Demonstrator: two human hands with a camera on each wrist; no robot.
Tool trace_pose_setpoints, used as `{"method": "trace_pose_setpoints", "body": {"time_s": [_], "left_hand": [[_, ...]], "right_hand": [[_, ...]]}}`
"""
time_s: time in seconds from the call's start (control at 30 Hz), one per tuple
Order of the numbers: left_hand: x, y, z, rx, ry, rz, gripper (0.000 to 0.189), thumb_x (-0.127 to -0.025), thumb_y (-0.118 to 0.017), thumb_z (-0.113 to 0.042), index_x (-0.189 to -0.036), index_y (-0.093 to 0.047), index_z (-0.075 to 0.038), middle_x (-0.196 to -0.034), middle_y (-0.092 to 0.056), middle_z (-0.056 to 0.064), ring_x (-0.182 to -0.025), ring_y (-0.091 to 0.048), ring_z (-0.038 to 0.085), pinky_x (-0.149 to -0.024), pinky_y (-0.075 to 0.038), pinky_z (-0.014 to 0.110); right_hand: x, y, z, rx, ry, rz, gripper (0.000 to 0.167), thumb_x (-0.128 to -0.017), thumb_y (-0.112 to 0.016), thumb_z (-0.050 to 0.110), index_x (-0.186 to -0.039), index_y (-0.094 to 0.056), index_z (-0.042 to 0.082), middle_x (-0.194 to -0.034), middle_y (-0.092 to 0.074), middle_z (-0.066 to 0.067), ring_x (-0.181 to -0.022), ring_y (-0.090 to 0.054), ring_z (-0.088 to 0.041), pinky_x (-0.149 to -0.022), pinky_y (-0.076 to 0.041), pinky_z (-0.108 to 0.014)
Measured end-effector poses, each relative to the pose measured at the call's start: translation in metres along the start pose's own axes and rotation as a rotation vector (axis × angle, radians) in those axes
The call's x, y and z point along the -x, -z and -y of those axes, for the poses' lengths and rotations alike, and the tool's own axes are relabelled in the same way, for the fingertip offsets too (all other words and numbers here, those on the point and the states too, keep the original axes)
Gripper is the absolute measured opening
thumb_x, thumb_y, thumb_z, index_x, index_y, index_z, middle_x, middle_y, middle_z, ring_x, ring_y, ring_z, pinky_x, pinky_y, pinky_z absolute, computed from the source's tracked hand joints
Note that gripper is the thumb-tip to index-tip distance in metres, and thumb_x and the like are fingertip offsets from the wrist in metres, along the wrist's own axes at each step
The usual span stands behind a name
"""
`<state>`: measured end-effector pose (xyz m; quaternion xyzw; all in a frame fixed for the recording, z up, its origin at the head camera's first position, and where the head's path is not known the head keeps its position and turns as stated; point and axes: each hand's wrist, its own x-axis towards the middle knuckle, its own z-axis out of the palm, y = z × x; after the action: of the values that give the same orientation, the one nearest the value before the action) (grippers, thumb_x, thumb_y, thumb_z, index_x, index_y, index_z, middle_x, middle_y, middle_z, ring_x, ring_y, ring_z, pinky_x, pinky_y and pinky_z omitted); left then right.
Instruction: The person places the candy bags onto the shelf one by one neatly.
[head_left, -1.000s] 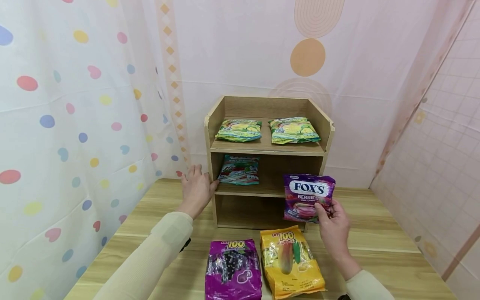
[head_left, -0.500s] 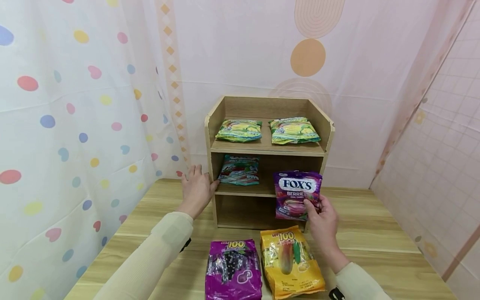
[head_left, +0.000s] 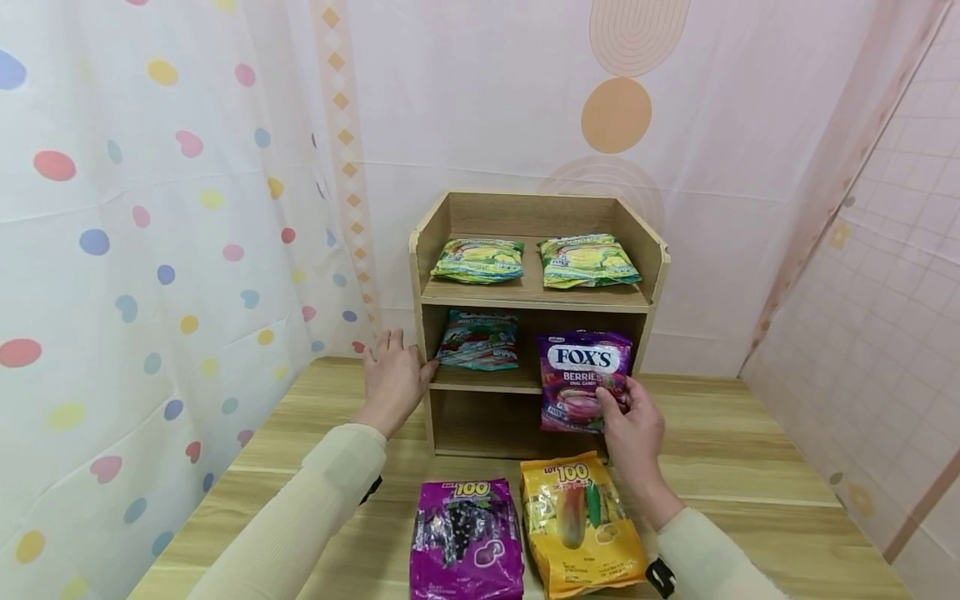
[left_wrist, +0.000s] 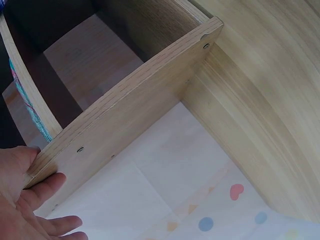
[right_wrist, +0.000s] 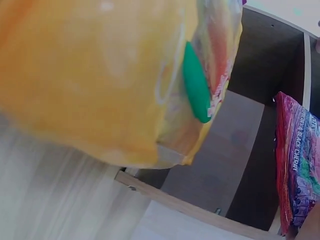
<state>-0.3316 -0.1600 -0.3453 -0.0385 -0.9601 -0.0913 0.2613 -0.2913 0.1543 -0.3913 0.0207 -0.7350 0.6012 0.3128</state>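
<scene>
My right hand [head_left: 633, 425] pinches a purple Fox's Berries candy bag [head_left: 573, 358] by its lower right corner, thumb in front. The bag hangs upright before the right part of the wooden shelf's [head_left: 532, 217] middle tier. In the right wrist view the candy bag [right_wrist: 297, 165] appears edge-on, with little of the hand visible. At the shelf's left side, my left hand [head_left: 393, 375] holds the side panel's front edge. The left wrist view has the thumb and index finger on either side of that panel [left_wrist: 125, 117]. A teal mint candy bag [head_left: 480, 342] lies on the middle tier's left.
Two green-yellow candy piles [head_left: 480, 260] lie left and right on the top tier. In front of the shelf, a purple Lot 100 bag [head_left: 465, 550] and a yellow Lot 100 bag [head_left: 585, 542] rest on the table [head_left: 765, 500]. Printed curtains [head_left: 487, 100] surround it.
My right hand has carried the Fox's candy bag left and slightly upward, from beside the shelf's right edge to before the middle tier. The left hand has stayed put.
</scene>
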Motion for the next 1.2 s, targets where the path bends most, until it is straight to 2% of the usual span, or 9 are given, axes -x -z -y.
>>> {"method": "trace_pose_setpoints", "body": {"time_s": [0.2, 0.5, 0.57, 0.73, 0.87, 0.97, 1.07, 1.2], "left_hand": [[-0.001, 0.0, 0.0, 0.0, 0.001, 0.014, 0.04, -0.097, -0.064, -0.034, -0.089, -0.071, 0.004, -0.14, -0.046, 0.029, -0.135, -0.035, 0.046, -0.105, -0.026, 0.07], [0.0, 0.001, 0.0, 0.012, -0.004, 0.006, 0.04, -0.097, -0.064, -0.034, -0.087, -0.07, 0.004, -0.139, -0.046, 0.03, -0.134, -0.035, 0.046, -0.105, -0.025, 0.069], [0.0, 0.001, 0.0, 0.015, -0.004, 0.001, 0.04, -0.097, -0.064, -0.034, -0.086, -0.07, 0.004, -0.138, -0.047, 0.03, -0.133, -0.036, 0.046, -0.105, -0.025, 0.07], [0.0, 0.001, 0.0, 0.015, -0.008, -0.001, 0.04, -0.097, -0.064, -0.034, -0.087, -0.07, 0.003, -0.137, -0.048, 0.03, -0.133, -0.036, 0.046, -0.105, -0.025, 0.069], [-0.001, 0.001, 0.0, 0.004, -0.011, 0.0, 0.04, -0.097, -0.064, -0.035, -0.087, -0.07, 0.003, -0.137, -0.048, 0.029, -0.133, -0.037, 0.046, -0.104, -0.026, 0.069], [-0.001, 0.0, 0.0, 0.003, -0.009, -0.001, 0.04, -0.097, -0.064, -0.036, -0.088, -0.07, 0.003, -0.137, -0.048, 0.029, -0.133, -0.037, 0.046, -0.105, -0.026, 0.069], [-0.001, 0.0, 0.0, 0.004, -0.009, -0.003, 0.04, -0.097, -0.064, -0.036, -0.089, -0.07, 0.003, -0.137, -0.048, 0.029, -0.133, -0.037, 0.045, -0.105, -0.026, 0.069], [0.0, 0.0, 0.0, 0.008, -0.006, 0.002, 0.039, -0.097, -0.064, -0.036, -0.09, -0.07, 0.003, -0.137, -0.048, 0.029, -0.133, -0.036, 0.045, -0.105, -0.026, 0.068]], "right_hand": [[-0.005, -0.006, 0.007, 0.025, 0.007, 0.005, 0.03, -0.094, -0.069, 0.01, -0.12, -0.063, -0.004, -0.096, -0.07, -0.02, -0.069, -0.059, -0.01, -0.058, -0.049, -0.017], [-0.018, -0.014, 0.018, 0.065, -0.095, 0.019, 0.037, -0.096, -0.066, 0.015, -0.127, -0.06, -0.005, -0.106, -0.069, -0.02, -0.081, -0.062, -0.019, -0.065, -0.049, -0.017], [-0.021, -0.017, 0.02, 0.065, -0.118, 0.023, 0.038, -0.097, -0.065, 0.016, -0.128, -0.059, -0.005, -0.11, -0.069, -0.021, -0.087, -0.063, -0.022, -0.07, -0.051, -0.021], [-0.03, -0.024, 0.025, 0.076, -0.156, 0.01, 0.04, -0.097, -0.064, 0.017, -0.129, -0.058, -0.007, -0.116, -0.067, -0.023, -0.097, -0.064, -0.029, -0.084, -0.053, -0.04], [-0.037, -0.027, 0.026, 0.09, -0.17, -0.008, 0.043, -0.097, -0.064, 0.017, -0.13, -0.056, -0.01, -0.125, -0.062, -0.027, -0.112, -0.059, -0.036, -0.098, -0.046, -0.048], [-0.043, -0.028, 0.025, 0.122, -0.198, 0.0, 0.048, -0.097, -0.062, 0.019, -0.133, -0.053, -0.012, -0.133, -0.057, -0.028, -0.124, -0.052, -0.039, -0.105, -0.04, -0.049], [-0.049, -0.029, 0.025, 0.173, -0.213, 0.034, 0.05, -0.098, -0.06, 0.02, -0.136, -0.051, -0.012, -0.136, -0.053, -0.029, -0.128, -0.048, -0.04, -0.108, -0.037, -0.049], [-0.053, -0.027, 0.027, 0.28, -0.195, 0.159, 0.059, -0.1, -0.056, 0.023, -0.145, -0.039, -0.011, -0.144, -0.045, -0.031, -0.133, -0.043, -0.042, -0.109, -0.035, -0.051]]}}
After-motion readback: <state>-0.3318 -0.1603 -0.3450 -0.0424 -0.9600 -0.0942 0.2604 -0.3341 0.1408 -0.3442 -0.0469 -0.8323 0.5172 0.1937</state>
